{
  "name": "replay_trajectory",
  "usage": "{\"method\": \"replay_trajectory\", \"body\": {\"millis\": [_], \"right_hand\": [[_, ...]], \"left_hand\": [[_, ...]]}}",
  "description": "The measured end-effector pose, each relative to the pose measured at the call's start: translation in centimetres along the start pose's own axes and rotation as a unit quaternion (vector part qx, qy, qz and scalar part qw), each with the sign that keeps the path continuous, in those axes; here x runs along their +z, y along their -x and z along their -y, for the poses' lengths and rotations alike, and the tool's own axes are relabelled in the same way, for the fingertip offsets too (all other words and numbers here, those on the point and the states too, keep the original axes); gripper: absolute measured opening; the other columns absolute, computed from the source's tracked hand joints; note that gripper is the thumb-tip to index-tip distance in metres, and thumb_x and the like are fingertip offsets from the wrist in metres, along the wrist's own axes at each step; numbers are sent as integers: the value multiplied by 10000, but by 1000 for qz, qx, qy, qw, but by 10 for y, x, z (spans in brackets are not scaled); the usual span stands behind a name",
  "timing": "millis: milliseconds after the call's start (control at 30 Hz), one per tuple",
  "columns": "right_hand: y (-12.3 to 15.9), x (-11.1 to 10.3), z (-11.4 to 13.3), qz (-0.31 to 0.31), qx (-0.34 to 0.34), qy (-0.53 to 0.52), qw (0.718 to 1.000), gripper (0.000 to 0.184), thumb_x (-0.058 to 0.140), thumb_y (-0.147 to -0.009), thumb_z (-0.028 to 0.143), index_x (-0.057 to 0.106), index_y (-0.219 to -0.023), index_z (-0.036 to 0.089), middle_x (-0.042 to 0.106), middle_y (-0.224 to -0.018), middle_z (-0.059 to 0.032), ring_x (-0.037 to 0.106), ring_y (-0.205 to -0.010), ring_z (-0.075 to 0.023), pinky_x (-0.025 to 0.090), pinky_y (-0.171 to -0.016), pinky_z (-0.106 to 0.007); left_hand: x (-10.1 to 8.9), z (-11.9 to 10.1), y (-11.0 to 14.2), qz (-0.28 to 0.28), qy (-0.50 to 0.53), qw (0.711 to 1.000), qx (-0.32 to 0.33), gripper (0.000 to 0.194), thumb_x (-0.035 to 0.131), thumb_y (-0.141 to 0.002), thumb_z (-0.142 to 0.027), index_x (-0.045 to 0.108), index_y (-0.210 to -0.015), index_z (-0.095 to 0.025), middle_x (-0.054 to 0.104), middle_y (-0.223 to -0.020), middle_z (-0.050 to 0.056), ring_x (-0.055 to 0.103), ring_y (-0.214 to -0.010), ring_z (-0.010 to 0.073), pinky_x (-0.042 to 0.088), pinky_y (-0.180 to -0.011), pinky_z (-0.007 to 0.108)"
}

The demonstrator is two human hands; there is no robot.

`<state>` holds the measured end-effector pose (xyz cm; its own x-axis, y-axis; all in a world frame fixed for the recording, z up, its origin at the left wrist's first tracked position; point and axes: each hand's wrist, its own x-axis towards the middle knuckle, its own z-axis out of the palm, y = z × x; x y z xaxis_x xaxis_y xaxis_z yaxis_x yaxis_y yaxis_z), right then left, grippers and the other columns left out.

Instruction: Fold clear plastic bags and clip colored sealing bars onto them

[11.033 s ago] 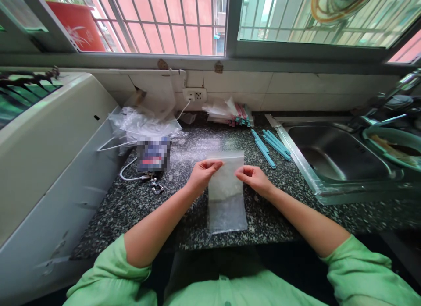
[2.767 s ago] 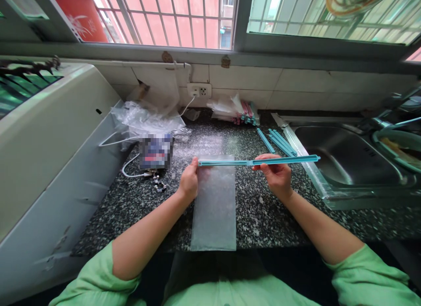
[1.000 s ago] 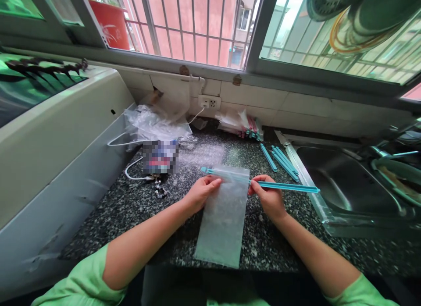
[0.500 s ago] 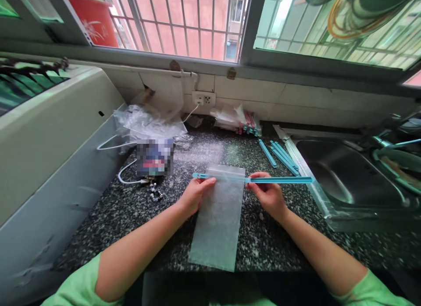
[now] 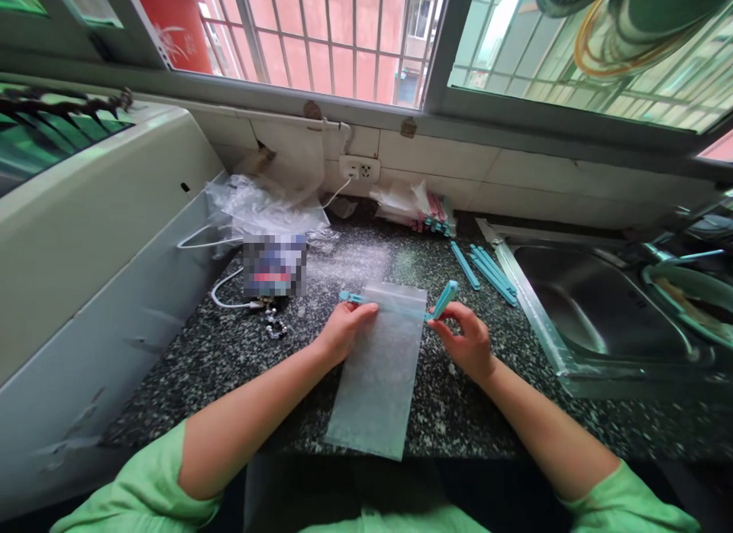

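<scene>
A clear plastic bag (image 5: 375, 380) hangs from my left hand (image 5: 344, 331), its lower end toward the counter's front edge. My left thumb presses on the bag's upper left side, with the fingers behind it. A blue bag clip (image 5: 445, 298) is hinged open: one arm runs across the bag near its top, with the end sticking out at the left, and the other arm tilts up at the right. At the hinge, beside the bag's right edge, my right hand (image 5: 466, 338) pinches the clip between thumb and fingers.
Several loose blue clips (image 5: 493, 273) lie by the steel sink (image 5: 607, 304). Packed pink and blue clips (image 5: 438, 216) rest against the wall. Crumpled plastic (image 5: 275, 208), a white cable (image 5: 214, 289) and a blurred-out item (image 5: 275, 266) are at left.
The clip's free arm has swung up and inward from lying straight out to the right. My right hand has turned with it; my left hand keeps its hold on the bag.
</scene>
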<state>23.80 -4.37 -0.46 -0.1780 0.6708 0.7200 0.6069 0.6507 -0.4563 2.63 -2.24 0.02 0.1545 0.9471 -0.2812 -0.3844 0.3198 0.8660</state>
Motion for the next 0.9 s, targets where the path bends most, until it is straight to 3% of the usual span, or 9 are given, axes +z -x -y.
{"method": "replay_trajectory", "body": {"millis": [200,567,900], "right_hand": [[-4,0,-1,23,-73,4,997,265,558,-812,179,549,-1063,262,663,-874,-39,634,-745,-143,545,-646,-282],[-4,1,-2,68,-29,7,997,285,515,-835,207,620,-1084,297,608,-858,-41,598,-775,-141,531,-690,-274],[-1,6,-7,106,-64,35,992,371,472,-856,160,562,-1193,287,564,-860,-55,576,-740,-143,522,-641,-268]], "left_hand": [[-3,0,2,18,-34,999,1,305,730,-517,-352,509,-514,-141,421,-454,-54,345,-425,52,244,-443,202],[-5,2,3,8,-83,996,10,297,744,-512,-379,590,-575,-133,534,-507,-15,455,-486,101,338,-500,221],[-4,3,1,32,-117,992,41,391,703,-520,-441,441,-449,-160,349,-436,-57,267,-448,50,194,-463,214]]}}
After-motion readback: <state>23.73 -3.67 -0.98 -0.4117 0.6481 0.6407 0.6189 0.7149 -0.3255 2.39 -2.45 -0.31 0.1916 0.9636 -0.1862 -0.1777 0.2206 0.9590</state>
